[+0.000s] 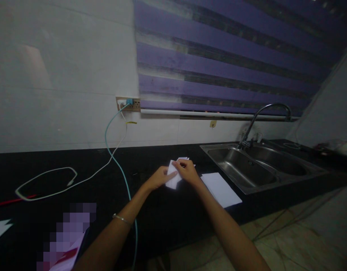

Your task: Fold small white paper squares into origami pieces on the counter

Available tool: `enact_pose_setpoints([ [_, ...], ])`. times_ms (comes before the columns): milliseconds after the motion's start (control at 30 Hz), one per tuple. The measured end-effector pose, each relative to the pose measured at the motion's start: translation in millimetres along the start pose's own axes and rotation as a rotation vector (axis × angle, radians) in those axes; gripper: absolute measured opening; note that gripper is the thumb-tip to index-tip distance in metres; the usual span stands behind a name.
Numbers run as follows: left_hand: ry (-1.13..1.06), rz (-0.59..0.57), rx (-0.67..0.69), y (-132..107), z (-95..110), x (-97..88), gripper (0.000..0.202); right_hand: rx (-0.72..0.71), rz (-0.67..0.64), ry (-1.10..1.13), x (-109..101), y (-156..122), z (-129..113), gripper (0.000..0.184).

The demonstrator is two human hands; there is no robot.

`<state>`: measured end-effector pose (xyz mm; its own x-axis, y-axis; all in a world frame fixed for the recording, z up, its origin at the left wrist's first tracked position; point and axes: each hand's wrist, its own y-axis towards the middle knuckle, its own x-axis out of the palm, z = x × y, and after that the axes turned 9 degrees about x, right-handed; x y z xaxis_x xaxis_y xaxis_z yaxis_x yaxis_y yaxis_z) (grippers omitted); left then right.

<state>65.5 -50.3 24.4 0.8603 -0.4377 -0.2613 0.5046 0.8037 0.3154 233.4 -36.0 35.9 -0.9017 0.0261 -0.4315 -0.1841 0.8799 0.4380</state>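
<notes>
Black counter (167, 229). From where I stand: folded white paper (172, 180) held over the counter's middle, between back and front edges; contact with the surface cannot be told. Left hand (161, 178): closed on the paper's left side, thumb across its face. Right hand (188, 171): gripping it from the upper right. White sheets (222, 189) lie overlapped near the front edge, just beside the double-bowl steel sink (232, 166). Cyan cable (123, 175) runs from the back edge, passing under the left forearm (128, 214).
</notes>
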Motion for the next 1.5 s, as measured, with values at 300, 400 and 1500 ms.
enact_pose_setpoints([
  [300,-0.019,-0.093,-0.023,-3.4,4.5,2.2,0.046,-0.005,-0.037,-0.016,0.5,-0.1,0.7,0.041],
  [400,0.015,-0.125,-0.017,-4.1,3.8,0.7,0.047,-0.013,-0.035,-0.013,2.1,-0.8,0.3,0.043],
  [1500,0.218,-0.23,-0.045,-9.1,10.5,2.0,0.057,0.06,0.197,0.021,-3.8,2.4,3.2,0.043],
])
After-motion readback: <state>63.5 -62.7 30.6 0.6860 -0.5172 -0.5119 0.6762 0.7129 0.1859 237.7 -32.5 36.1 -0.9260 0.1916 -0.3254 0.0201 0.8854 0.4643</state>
